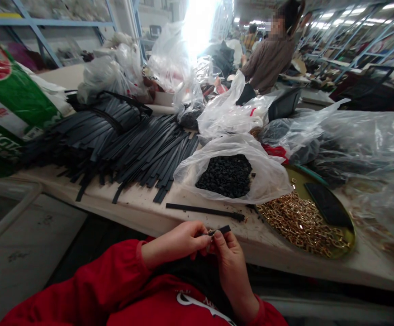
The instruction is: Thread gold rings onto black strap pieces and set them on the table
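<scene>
My left hand (pixel 188 242) and my right hand (pixel 230 260) meet in front of my body, just short of the table edge. Between thumb and fingers, my right hand pinches a short black strap (pixel 224 229), whose end sticks out past the thumb. A small gold-coloured buckle (pixel 211 232) shows at the fingertips of my left hand, which are closed on it against the strap. Fingers hide most of both pieces. Just beyond my hands, a single black strap (pixel 203 209) lies on the table.
Piles of black straps (pixel 156 149) cover the table's left side. An open plastic bag (pixel 190 174) holds small black pieces (pixel 225 175). At right, a round tray (pixel 349 240) carries many gold buckles (pixel 298 226). A green sack (pixel 10 113) stands left; a person (pixel 271 59) works beyond the bags.
</scene>
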The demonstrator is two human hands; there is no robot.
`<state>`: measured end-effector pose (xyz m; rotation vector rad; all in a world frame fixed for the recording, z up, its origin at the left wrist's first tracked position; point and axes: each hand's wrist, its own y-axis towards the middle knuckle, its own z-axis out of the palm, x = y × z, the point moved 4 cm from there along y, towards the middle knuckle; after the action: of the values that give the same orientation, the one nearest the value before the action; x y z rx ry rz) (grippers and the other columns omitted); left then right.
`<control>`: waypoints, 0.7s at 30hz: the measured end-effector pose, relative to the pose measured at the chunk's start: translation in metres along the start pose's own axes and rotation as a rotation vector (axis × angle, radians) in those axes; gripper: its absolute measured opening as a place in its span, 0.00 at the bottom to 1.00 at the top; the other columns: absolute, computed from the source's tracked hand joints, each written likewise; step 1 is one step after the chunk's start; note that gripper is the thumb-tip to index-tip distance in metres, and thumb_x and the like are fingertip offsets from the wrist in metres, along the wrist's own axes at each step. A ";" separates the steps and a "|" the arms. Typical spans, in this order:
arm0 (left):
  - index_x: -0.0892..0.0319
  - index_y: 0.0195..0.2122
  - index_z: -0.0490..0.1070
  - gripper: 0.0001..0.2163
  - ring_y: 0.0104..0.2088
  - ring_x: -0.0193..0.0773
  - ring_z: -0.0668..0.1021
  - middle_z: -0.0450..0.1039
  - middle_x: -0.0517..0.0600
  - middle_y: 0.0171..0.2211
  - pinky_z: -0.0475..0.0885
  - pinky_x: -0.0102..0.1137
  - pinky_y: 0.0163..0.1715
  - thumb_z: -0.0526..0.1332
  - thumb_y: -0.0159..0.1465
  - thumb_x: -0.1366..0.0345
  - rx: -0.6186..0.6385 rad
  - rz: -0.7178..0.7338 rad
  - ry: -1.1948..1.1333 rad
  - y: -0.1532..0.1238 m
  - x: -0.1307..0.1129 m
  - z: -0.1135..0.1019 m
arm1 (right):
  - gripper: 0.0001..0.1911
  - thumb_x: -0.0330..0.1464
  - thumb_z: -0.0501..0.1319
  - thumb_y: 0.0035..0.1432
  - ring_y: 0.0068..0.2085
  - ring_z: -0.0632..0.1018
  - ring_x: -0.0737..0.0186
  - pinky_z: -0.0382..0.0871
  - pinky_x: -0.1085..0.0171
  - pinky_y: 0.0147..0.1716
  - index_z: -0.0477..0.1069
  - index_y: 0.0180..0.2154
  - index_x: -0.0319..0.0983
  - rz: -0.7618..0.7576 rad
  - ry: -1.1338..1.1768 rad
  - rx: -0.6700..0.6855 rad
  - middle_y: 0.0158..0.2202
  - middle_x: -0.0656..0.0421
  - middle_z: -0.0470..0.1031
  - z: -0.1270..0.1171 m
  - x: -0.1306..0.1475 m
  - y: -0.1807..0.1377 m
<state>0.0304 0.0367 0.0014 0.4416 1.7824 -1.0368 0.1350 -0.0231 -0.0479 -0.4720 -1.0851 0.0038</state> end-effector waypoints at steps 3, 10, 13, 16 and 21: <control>0.62 0.30 0.63 0.10 0.17 0.27 0.66 0.70 0.46 0.25 0.59 0.22 0.15 0.52 0.58 0.59 -0.006 -0.003 -0.038 0.001 0.002 0.000 | 0.10 0.40 0.60 0.53 0.22 0.67 0.72 0.61 0.71 0.22 0.65 0.31 0.40 0.010 0.004 -0.017 0.21 0.66 0.67 0.000 -0.001 0.000; 0.61 0.28 0.62 0.10 0.15 0.26 0.65 0.69 0.45 0.23 0.58 0.22 0.14 0.52 0.58 0.59 -0.056 -0.041 -0.073 0.004 0.003 0.001 | 0.12 0.41 0.60 0.52 0.23 0.69 0.70 0.63 0.70 0.23 0.65 0.30 0.39 0.035 0.016 -0.016 0.23 0.64 0.70 0.000 0.004 0.004; 0.62 0.27 0.63 0.10 0.15 0.26 0.65 0.69 0.45 0.22 0.58 0.22 0.14 0.51 0.58 0.60 -0.068 -0.052 -0.060 0.004 0.005 0.000 | 0.13 0.43 0.58 0.53 0.22 0.68 0.70 0.62 0.69 0.22 0.64 0.29 0.39 0.124 0.077 0.016 0.22 0.65 0.67 0.000 0.000 0.006; 0.62 0.28 0.63 0.11 0.15 0.27 0.65 0.69 0.45 0.21 0.57 0.22 0.14 0.50 0.58 0.59 -0.109 -0.060 -0.029 0.004 0.008 0.000 | 0.13 0.43 0.58 0.52 0.23 0.67 0.69 0.62 0.68 0.24 0.65 0.29 0.39 0.009 -0.137 -0.020 0.22 0.64 0.67 -0.003 0.003 0.005; 0.61 0.28 0.64 0.10 0.17 0.28 0.67 0.69 0.44 0.21 0.58 0.22 0.14 0.51 0.58 0.59 -0.156 -0.055 0.086 -0.002 0.010 0.001 | 0.11 0.39 0.63 0.46 0.25 0.67 0.67 0.60 0.68 0.26 0.65 0.26 0.39 -0.227 -0.575 -0.067 0.23 0.63 0.67 -0.010 0.016 0.001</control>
<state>0.0253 0.0332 -0.0066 0.3467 1.9454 -0.9197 0.1517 -0.0220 -0.0386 -0.4146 -1.7040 -0.1030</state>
